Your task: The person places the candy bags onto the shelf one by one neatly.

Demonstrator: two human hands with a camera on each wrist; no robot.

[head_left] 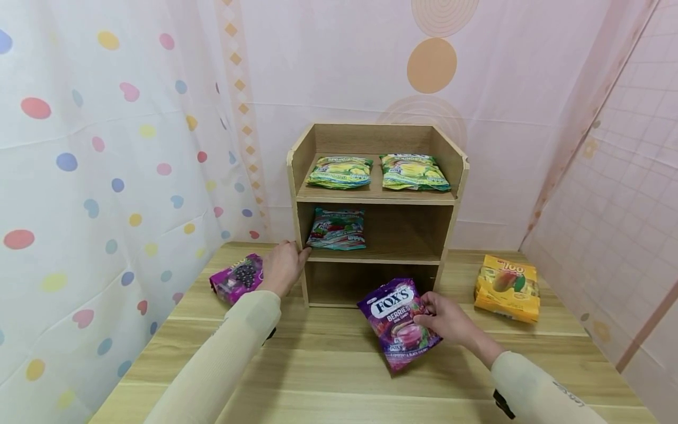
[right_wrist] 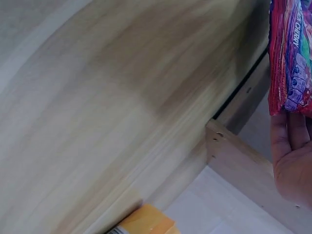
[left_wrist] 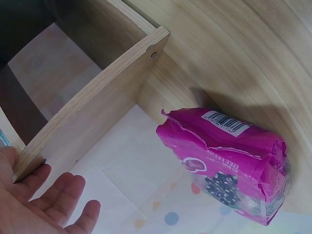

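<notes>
A purple bag of Fox's Berries candy (head_left: 397,324) is in my right hand (head_left: 450,321), thumb on its printed face. It is tilted, in front of the bottom compartment of a small wooden shelf (head_left: 373,200). In the right wrist view, the bag (right_wrist: 291,58) shows its edge, with the right hand (right_wrist: 295,161) beneath. My left hand (head_left: 283,265) holds the front edge of the shelf's left side panel. The left wrist view has that hand's (left_wrist: 44,204) thumb and index finger on either side of the panel (left_wrist: 92,102), the other fingers loosely bent.
Green-yellow candy bags (head_left: 341,172) lie left and right on the top shelf. A teal candy bag (head_left: 338,229) is at the middle level's left. On the table (head_left: 328,359), a purple grape-picture bag (head_left: 238,280) lies left of the shelf and a yellow mango-picture bag (head_left: 508,288) right.
</notes>
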